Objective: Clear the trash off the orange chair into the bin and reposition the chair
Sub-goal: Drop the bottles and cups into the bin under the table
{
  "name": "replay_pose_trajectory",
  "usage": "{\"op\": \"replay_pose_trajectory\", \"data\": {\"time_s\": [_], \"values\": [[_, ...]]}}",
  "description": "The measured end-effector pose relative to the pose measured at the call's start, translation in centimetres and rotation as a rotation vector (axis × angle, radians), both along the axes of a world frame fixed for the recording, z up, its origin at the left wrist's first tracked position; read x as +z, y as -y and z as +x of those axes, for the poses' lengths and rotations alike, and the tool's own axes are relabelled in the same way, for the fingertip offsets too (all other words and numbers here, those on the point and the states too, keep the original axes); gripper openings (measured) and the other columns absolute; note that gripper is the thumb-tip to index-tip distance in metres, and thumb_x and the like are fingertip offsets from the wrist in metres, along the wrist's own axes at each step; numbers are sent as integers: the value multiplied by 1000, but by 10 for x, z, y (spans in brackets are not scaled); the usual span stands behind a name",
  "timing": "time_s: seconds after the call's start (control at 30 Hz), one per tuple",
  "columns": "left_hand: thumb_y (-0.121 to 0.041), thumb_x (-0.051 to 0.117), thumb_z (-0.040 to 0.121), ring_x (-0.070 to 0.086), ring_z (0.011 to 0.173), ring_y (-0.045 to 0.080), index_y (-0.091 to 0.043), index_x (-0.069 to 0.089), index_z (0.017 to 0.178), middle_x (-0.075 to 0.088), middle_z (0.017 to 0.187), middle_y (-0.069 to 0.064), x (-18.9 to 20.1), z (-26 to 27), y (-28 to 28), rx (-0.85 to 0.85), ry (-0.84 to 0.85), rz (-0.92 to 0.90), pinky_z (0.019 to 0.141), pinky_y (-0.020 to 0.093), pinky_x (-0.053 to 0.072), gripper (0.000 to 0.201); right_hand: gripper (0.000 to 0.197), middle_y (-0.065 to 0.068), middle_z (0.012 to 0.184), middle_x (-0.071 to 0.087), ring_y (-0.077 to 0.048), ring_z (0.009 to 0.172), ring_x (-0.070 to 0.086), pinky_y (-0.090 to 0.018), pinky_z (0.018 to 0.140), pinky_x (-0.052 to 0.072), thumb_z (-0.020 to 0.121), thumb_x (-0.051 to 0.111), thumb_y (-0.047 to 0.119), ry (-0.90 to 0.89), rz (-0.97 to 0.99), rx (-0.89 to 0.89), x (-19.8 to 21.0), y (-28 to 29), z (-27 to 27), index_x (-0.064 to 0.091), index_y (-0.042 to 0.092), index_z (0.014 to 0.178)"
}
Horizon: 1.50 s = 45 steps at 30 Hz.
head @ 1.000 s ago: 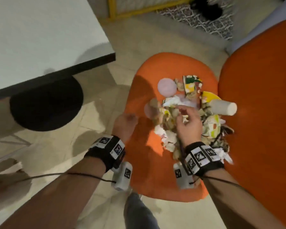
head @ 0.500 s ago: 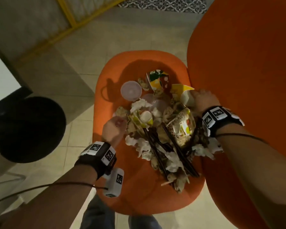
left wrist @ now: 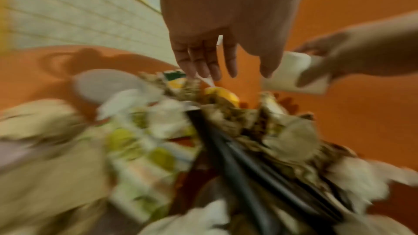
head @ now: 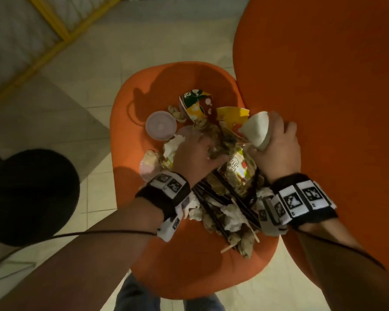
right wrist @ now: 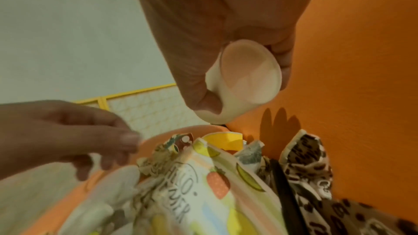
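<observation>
The orange chair's seat carries a trash pile: crumpled tissues, a fruit-print wrapper, black straws, a round translucent lid and torn printed cups. My right hand grips a white paper cup by the backrest, just above the pile. With straight fingers, my left hand reaches over the middle of the pile and holds nothing. A black round bin stands on the floor to the left.
Pale tiled floor surrounds the chair. A yellow-framed mesh panel runs along the upper left. My jeans-clad legs stand against the seat's front edge. A thin black cable trails from my left wrist.
My right hand left the middle of the pile, went to the white cup by the backrest and took hold of it. My left hand moved from the pile's left edge onto its middle.
</observation>
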<state>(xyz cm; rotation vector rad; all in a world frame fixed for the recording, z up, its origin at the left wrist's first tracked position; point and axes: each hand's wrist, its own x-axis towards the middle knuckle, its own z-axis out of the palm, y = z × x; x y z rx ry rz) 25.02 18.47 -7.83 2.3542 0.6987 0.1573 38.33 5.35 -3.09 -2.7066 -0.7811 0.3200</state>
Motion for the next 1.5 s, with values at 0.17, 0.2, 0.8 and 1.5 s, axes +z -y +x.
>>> {"op": "replay_pose_trajectory", "data": {"time_s": [0.17, 0.2, 0.8, 1.5], "values": [[-55, 58, 82, 47, 116, 29, -7, 39, 130, 50, 125, 13, 4, 50, 58, -196, -407, 237, 91, 40, 41, 70, 87, -13, 128, 37, -38, 105, 54, -41, 81, 52, 67, 78, 16, -98, 180, -111, 20, 24, -15, 33, 25, 140], [-48, 61, 84, 48, 118, 30, -7, 32, 136, 49, 129, 14, 0, 54, 63, -179, -439, 206, 92, 40, 42, 72, 86, -12, 128, 37, -37, 105, 53, -37, 79, 50, 66, 79, 15, -123, 199, -121, 22, 28, -17, 34, 25, 139], [-15, 60, 89, 61, 105, 13, -19, 60, 114, 67, 112, -4, 47, -57, 39, 506, 326, -730, 90, 28, 48, 25, 84, -2, 133, 48, -25, 119, 51, -50, 91, 49, 66, 74, 42, -324, 618, 12, 26, -6, -95, 32, 32, 139], [-33, 60, 52, 64, 91, 46, -4, 67, 76, 67, 94, 31, -96, -803, 86, 2071, 75, -889, 70, 46, 53, 38, 91, -4, 135, 44, -21, 112, 51, -32, 88, 45, 67, 78, 18, -913, -255, 888, -142, -108, -751, 29, 27, 143]]}}
